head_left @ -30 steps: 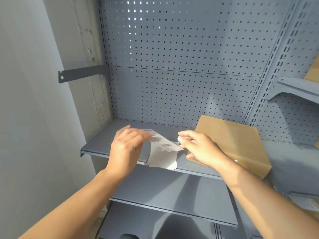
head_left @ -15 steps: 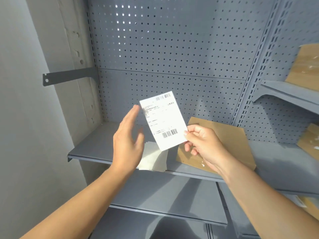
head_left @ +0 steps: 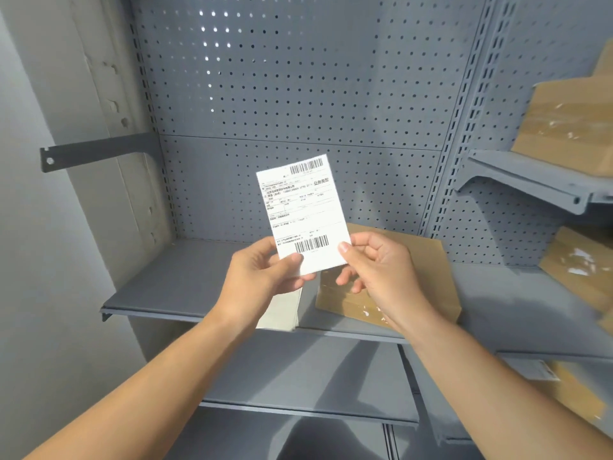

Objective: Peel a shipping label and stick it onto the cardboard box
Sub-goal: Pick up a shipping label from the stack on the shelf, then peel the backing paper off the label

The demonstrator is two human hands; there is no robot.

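A white shipping label (head_left: 303, 210) with two barcodes stands upright in the air in front of the shelf, printed side towards me. My left hand (head_left: 262, 280) pinches its lower left corner, and my right hand (head_left: 381, 270) pinches its lower right edge. Behind my right hand a flat brown cardboard box (head_left: 428, 270) lies on the grey shelf (head_left: 172, 287). A stack of white label sheets (head_left: 285, 310) rests on the shelf's front edge, partly hidden by my left wrist.
Grey perforated back panels (head_left: 298, 94) rise behind the shelf. More cardboard boxes (head_left: 570, 127) sit on the right-hand shelves, some with torn white label scraps. A lower shelf (head_left: 298, 376) lies beneath. A grey wall and a bracket (head_left: 96, 154) are at the left.
The label went from the stack on the shelf up into the air in my right hand. My left hand, open beside it half a second ago, now grips its lower left corner.
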